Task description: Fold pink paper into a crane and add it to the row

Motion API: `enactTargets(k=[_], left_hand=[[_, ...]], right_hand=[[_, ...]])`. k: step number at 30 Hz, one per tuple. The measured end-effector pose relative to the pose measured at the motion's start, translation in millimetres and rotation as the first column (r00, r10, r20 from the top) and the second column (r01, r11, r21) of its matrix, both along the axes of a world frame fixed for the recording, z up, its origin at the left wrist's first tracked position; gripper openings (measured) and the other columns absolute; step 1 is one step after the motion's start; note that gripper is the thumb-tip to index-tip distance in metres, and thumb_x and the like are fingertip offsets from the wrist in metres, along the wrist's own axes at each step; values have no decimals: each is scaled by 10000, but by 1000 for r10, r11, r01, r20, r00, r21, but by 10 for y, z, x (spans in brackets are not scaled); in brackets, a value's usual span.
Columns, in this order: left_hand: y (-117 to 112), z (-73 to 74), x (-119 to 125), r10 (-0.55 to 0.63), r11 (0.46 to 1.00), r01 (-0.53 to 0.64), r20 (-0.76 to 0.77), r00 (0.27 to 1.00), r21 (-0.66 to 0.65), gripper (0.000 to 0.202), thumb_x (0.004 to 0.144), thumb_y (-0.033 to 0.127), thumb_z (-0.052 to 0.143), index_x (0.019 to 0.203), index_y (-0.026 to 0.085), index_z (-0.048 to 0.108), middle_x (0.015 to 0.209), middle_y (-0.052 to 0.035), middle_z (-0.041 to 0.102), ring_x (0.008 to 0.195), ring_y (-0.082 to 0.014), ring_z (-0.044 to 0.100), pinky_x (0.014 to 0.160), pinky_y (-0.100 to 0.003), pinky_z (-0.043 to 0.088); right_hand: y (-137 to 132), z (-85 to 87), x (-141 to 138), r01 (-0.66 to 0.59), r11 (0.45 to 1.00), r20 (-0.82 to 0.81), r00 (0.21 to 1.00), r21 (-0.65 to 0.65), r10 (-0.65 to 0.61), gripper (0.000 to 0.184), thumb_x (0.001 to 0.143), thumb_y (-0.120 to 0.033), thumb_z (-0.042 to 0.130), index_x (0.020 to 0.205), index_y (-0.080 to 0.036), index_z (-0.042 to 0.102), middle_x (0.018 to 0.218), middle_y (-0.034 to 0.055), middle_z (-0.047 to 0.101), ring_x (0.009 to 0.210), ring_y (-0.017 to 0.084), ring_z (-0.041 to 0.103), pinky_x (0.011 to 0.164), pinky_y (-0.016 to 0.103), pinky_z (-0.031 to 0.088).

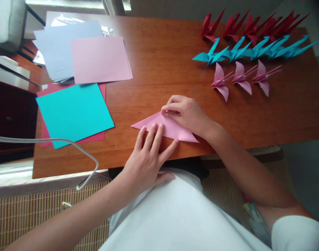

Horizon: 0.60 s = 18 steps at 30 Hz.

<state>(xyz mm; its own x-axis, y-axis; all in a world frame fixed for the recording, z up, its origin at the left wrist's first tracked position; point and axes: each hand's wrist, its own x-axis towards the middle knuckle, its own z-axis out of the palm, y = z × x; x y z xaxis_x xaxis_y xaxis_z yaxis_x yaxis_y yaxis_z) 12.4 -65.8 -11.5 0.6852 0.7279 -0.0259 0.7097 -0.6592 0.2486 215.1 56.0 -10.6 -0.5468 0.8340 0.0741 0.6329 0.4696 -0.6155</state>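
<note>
A pink sheet of paper [172, 129], folded into a triangle, lies near the table's front edge with its long side towards me. Spread fingers of my left hand [149, 153] rest on that long side and press it down; this hand is open. At the triangle's far corner my right hand [188, 113] is closed, thumb and fingertips pinching the paper. The fingertips partly hide that corner, so I cannot tell how the layers meet there.
Folded paper cranes stand in rows at the back right: red [209, 28], blue [214, 54] and pink [220, 83]. On the left lie pink sheets [100, 59], grey-blue sheets [55, 52], a turquoise sheet [76, 113] and red paper [99, 136]. A grey bent rod [83, 150] crosses the table's left front edge.
</note>
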Motion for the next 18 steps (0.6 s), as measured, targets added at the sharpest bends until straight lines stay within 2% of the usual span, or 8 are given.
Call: enactTargets(k=[4,9,13,15,18], left_hand=[[-16,-9,34,22,999,-22,-6,1000,28,1071,837,810,512,1608,103,280,1661,-327,181,1547,-516,136,1228,-680,134],[-6,-4,66,23,999,-22,-38,999,23,1066,785,791,619,1621,234,264,1676,-292,177,1541,-528,144,1219,-695,143],[13,40,87,27,999,-25,-60,998,28,1111,725,803,673,1612,252,295,1667,-280,228,1532,-531,184,1211,-697,178],[6,69,117,29,999,-25,-79,996,47,1124,718,808,675,1607,221,313,1649,-299,260,1528,-526,209,1204,-705,191],[-39,82,203,-9,997,18,-123,992,76,1098,792,802,600,1577,74,353,1624,-322,300,1528,-479,262,1232,-660,195]], right_hand=[[-1,2,-6,8,1000,-2,1000,-3,-8,195,958,-176,592,936,-203,784,971,43,684,919,183,635,819,292,444],[2,-2,-3,6,1000,4,1000,-1,-6,202,968,-193,584,943,-212,783,973,41,682,923,183,629,818,294,442],[0,-1,-2,8,1000,0,1000,-2,-8,204,968,-187,580,942,-207,782,974,42,681,919,180,628,823,294,440],[0,-3,-4,8,1000,1,1000,4,-8,203,967,-185,581,946,-204,782,971,43,679,918,180,628,824,293,438],[1,-4,-8,7,1000,5,1000,5,-7,201,967,-191,582,955,-203,783,974,44,677,920,180,626,826,293,435]])
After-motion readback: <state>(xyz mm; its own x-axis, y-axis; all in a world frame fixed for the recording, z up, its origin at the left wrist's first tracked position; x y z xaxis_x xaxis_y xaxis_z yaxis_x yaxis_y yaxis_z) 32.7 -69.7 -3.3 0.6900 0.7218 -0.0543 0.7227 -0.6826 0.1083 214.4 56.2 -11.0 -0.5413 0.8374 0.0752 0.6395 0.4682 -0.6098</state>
